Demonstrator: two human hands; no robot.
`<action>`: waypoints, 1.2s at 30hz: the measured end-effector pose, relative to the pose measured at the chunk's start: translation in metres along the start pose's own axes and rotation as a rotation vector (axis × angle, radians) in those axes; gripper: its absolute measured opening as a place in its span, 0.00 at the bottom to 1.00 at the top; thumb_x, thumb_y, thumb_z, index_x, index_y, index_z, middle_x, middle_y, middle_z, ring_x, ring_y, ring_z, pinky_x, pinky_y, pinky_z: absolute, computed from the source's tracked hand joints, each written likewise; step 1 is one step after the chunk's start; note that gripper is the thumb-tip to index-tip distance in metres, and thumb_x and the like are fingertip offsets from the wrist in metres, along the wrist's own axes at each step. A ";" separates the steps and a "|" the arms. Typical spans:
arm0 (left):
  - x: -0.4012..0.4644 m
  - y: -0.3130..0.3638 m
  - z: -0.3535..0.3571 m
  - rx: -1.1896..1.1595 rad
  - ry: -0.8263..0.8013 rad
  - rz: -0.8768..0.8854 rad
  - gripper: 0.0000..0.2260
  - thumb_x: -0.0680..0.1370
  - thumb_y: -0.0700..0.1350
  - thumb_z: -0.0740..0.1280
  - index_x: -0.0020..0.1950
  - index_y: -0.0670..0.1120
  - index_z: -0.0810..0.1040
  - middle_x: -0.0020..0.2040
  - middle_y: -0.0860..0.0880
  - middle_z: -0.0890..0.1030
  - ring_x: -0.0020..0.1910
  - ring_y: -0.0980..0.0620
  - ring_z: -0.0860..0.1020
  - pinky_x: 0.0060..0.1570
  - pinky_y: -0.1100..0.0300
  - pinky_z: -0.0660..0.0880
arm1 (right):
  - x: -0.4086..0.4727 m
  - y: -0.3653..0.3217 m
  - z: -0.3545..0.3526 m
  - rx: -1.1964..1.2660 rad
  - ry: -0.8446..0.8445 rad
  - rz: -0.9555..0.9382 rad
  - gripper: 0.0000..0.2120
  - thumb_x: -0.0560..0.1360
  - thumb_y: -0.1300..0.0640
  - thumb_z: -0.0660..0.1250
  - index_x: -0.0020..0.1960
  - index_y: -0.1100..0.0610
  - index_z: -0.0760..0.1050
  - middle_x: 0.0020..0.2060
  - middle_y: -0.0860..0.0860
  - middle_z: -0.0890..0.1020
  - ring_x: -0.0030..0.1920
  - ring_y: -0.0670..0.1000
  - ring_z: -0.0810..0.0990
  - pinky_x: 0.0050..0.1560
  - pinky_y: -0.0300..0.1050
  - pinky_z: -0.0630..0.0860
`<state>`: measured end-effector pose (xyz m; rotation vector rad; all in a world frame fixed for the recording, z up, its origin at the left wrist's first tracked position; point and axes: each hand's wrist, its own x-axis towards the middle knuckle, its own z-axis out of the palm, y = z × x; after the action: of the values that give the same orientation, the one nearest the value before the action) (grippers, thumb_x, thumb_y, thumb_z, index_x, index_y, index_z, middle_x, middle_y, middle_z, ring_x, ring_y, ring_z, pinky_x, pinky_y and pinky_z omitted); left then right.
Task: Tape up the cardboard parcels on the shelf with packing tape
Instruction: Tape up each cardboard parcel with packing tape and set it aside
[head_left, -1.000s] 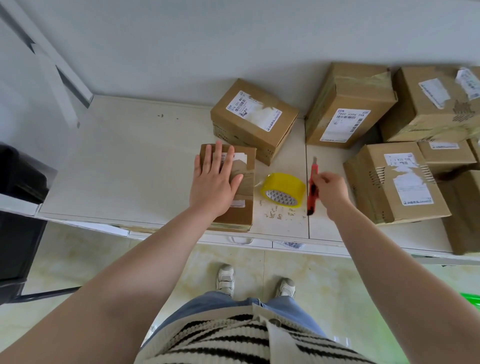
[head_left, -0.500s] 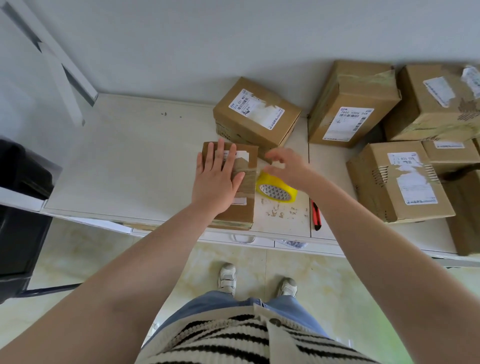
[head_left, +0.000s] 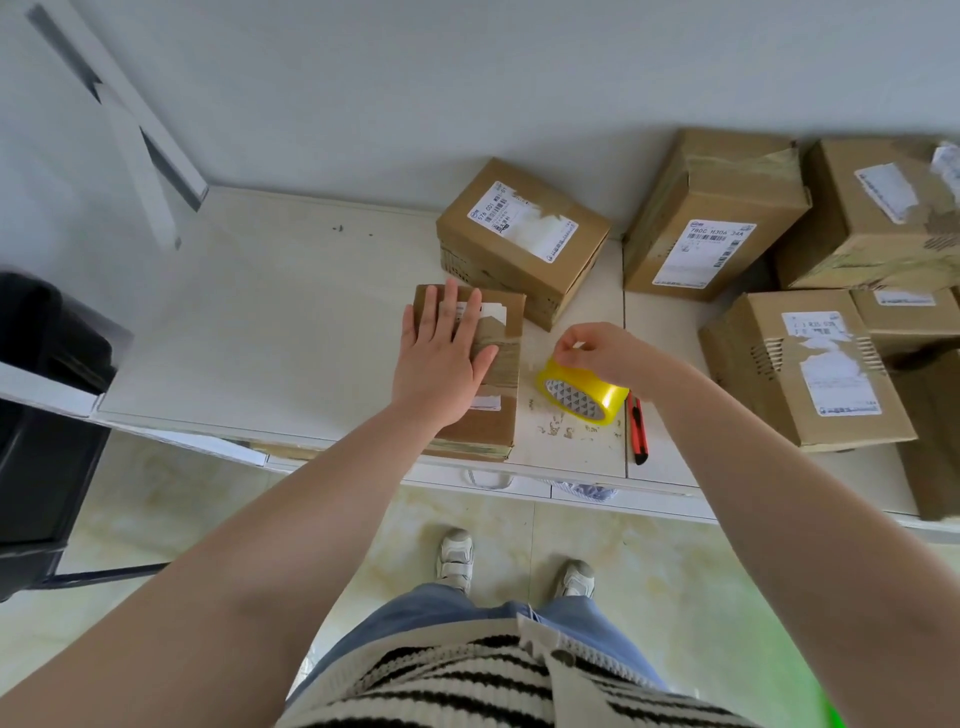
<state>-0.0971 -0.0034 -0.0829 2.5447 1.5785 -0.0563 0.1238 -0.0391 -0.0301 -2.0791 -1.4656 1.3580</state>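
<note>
A flat cardboard parcel (head_left: 496, 421) lies at the front edge of the white shelf (head_left: 270, 322). My left hand (head_left: 441, 358) presses flat on its top with straight fingers. Just right of it stands a yellow roll of packing tape (head_left: 584, 395). My right hand (head_left: 597, 351) is on the roll's upper rim, fingers curled and pinching at the tape there. A red box cutter (head_left: 638, 428) lies on the shelf right of the roll, with no hand on it.
A labelled parcel (head_left: 522, 239) sits behind the flat one. Several more cardboard boxes (head_left: 800, 364) crowd the shelf's right side. A black bin (head_left: 41, 415) stands at the left. Paper scraps dot the shelf near the roll.
My right hand put the red cutter down on the shelf, reached left across the roll, then drew back to pinch the roll's rim. My left hand stayed flat on the parcel.
</note>
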 end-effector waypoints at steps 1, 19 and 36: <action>0.000 0.000 0.000 -0.005 0.001 0.001 0.32 0.80 0.62 0.36 0.81 0.50 0.38 0.80 0.44 0.36 0.80 0.44 0.38 0.77 0.45 0.39 | -0.006 0.002 -0.001 0.003 0.015 0.007 0.07 0.79 0.55 0.67 0.54 0.58 0.78 0.43 0.43 0.76 0.46 0.48 0.74 0.40 0.37 0.66; -0.036 0.075 -0.066 -1.318 0.097 -0.169 0.07 0.73 0.40 0.76 0.41 0.51 0.81 0.44 0.54 0.84 0.45 0.59 0.82 0.49 0.60 0.78 | -0.088 -0.015 0.015 0.420 0.235 -0.200 0.13 0.77 0.66 0.66 0.52 0.47 0.78 0.51 0.51 0.82 0.52 0.60 0.80 0.49 0.52 0.77; -0.035 0.072 -0.105 -1.365 -0.132 -0.230 0.03 0.77 0.43 0.71 0.44 0.46 0.81 0.46 0.51 0.83 0.46 0.56 0.79 0.58 0.57 0.73 | -0.085 -0.015 0.033 0.210 0.641 -0.519 0.10 0.75 0.63 0.71 0.53 0.51 0.77 0.55 0.49 0.75 0.53 0.46 0.77 0.52 0.41 0.76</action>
<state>-0.0534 -0.0507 0.0319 1.2601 1.1520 0.5908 0.0839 -0.1129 0.0078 -1.6128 -1.3550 0.5449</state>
